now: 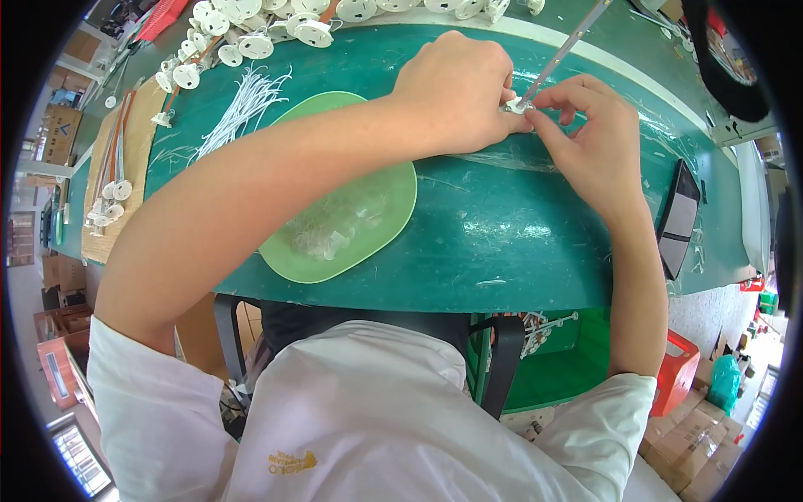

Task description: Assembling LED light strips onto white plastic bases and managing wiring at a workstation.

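My left hand is at the far middle of the table, its fingers closed round a small white part. My right hand meets it from the right, thumb and forefinger pinched at that part's edge. A thin, stiff, pale strip with small dots slants down from the top of the view to the part. How the strip and part join is hidden by my fingers. Under my left forearm lies a light green oval tray with many small clear plastic pieces in it.
A bundle of thin white strands lies beyond the tray. White round discs with wires crowd the far left edge, more on cardboard. A black flat case lies at right. Below the table stands a green crate.
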`<action>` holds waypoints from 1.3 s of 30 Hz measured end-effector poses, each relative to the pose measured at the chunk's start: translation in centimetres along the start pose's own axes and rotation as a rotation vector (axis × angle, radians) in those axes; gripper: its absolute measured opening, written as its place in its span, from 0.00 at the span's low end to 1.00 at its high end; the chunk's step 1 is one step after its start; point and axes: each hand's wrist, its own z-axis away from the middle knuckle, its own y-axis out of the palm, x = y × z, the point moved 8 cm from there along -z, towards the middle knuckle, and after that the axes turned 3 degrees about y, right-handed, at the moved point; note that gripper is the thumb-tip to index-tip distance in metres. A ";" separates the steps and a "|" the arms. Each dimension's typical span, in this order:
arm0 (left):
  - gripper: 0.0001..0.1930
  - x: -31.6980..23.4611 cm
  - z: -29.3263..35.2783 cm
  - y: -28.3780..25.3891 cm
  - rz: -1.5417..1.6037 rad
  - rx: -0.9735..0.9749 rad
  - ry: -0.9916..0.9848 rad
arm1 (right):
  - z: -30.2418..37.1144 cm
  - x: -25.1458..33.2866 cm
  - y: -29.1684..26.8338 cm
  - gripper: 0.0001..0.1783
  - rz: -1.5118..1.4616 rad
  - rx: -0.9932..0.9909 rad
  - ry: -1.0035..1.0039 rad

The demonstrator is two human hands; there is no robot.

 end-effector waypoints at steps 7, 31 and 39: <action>0.22 -0.2 0.2 -0.4 0.005 -0.089 0.083 | -0.1 -0.5 0.3 0.07 -0.032 0.024 0.065; 0.17 -0.5 -0.1 -0.3 -0.023 -0.010 0.092 | 0.0 -6.2 -1.0 0.09 -0.954 -0.211 0.611; 0.17 -0.6 -0.1 -0.6 -0.020 0.002 0.153 | -0.6 -1.8 -0.8 0.24 -0.959 0.094 0.244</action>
